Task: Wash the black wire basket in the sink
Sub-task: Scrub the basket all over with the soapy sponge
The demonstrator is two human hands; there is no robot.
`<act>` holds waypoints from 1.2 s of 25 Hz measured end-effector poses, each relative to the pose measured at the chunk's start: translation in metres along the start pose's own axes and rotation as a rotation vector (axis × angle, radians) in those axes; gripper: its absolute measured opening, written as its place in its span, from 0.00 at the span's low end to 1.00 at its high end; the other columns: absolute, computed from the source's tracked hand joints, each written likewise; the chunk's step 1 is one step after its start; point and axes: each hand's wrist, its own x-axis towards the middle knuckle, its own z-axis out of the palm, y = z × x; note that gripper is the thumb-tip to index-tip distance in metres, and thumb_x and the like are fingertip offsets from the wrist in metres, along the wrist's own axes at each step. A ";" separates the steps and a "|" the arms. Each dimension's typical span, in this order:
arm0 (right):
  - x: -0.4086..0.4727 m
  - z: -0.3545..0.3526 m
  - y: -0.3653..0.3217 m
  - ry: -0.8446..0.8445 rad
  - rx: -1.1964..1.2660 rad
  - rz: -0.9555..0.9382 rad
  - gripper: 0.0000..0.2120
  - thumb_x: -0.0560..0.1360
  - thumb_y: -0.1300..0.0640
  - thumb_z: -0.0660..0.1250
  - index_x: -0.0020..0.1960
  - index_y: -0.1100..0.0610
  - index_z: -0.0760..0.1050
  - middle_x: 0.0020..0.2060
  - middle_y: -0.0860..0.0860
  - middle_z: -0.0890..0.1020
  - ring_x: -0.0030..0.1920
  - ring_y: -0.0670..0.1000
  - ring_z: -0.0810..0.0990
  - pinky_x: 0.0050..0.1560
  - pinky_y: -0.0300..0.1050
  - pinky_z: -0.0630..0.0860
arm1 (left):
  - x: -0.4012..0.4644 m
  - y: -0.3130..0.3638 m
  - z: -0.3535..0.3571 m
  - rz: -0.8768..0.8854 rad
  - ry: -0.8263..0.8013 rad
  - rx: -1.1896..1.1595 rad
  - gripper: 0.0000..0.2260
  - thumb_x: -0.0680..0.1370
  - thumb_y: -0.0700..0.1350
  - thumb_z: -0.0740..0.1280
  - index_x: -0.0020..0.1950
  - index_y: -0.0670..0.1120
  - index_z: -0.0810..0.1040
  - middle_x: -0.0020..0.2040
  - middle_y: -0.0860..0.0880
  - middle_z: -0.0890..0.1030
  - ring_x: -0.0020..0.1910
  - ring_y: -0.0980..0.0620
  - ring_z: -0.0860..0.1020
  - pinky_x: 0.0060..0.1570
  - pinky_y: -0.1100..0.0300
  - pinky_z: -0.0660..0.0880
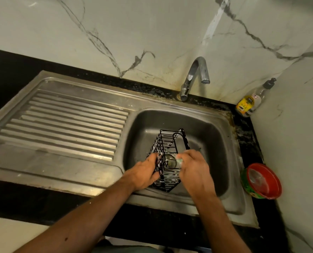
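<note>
A black wire basket (167, 143), streaked with white foam, stands tilted inside the steel sink (214, 136) over the drain. My left hand (145, 173) grips its near left side. My right hand (193, 170) is closed on a small pale green scrubber (179, 160) pressed against the basket's right rim. The near end of the basket is partly hidden behind both hands.
A chrome tap (194, 77) arches over the back of the sink; no water runs from it. A ribbed steel drainboard (64, 123) lies to the left. A dish soap bottle (250, 101) and a red-lidded tub (261, 181) sit on the black counter at right.
</note>
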 end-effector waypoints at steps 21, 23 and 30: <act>0.038 -0.016 0.004 -0.164 0.134 0.021 0.12 0.76 0.58 0.70 0.56 0.48 0.84 0.53 0.46 0.85 0.53 0.44 0.80 0.60 0.40 0.76 | -0.005 0.008 -0.003 0.032 -0.003 0.066 0.24 0.81 0.52 0.65 0.72 0.52 0.57 0.63 0.45 0.79 0.58 0.42 0.80 0.61 0.47 0.76; 0.042 -0.021 -0.002 -0.287 0.272 0.114 0.12 0.73 0.58 0.72 0.55 0.48 0.84 0.50 0.45 0.86 0.49 0.39 0.82 0.54 0.30 0.74 | -0.005 0.008 -0.004 0.035 -0.009 0.081 0.24 0.80 0.52 0.65 0.72 0.52 0.57 0.64 0.45 0.79 0.58 0.42 0.80 0.60 0.46 0.76; 0.037 -0.019 -0.013 -0.293 0.053 0.001 0.10 0.78 0.57 0.67 0.56 0.48 0.82 0.45 0.46 0.74 0.41 0.42 0.75 0.44 0.36 0.72 | -0.008 0.013 -0.008 0.027 -0.019 0.064 0.26 0.80 0.52 0.65 0.73 0.54 0.56 0.63 0.46 0.80 0.57 0.44 0.81 0.60 0.46 0.77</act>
